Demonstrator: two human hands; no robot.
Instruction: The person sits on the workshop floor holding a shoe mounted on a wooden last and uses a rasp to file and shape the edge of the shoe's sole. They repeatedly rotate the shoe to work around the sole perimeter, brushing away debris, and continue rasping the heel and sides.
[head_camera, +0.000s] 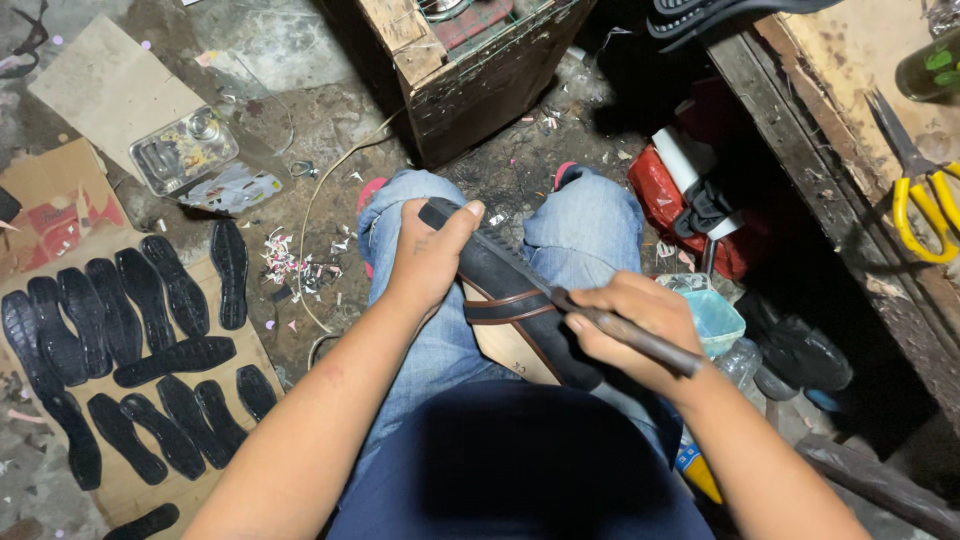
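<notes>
My left hand (428, 255) is clenched around the toe end of a sandal (510, 300), thumb pressed along the dark sole edge, holding it tilted across my lap. My right hand (630, 325) is wrapped tight around the handle of a thin tool (625, 335), and its tip meets the sandal's sole edge just beside the brown straps. The sandal lies diagonally between my two hands, above my knees, its tan insole showing underneath and its black sole facing up.

Below the sandal I see my jeans (590, 235) and a dark blue shirt at the bottom of the view. Between my knees the ground is dirty concrete strewn with small scraps.

Off to my left, a sheet of cardboard (130, 480) carries rows of black rubber soles (120, 330), laid side by side, well apart from my hands. Further up there is a clear plastic tray (185, 150) on the floor. Ahead of my knees stands a worn wooden box (470, 70). To my right a red bag (665, 195) sits near my knee, and a small teal container (715, 320) is just beside my right hand. On the wooden bench at far right lie yellow-handled scissors (925, 205).
</notes>
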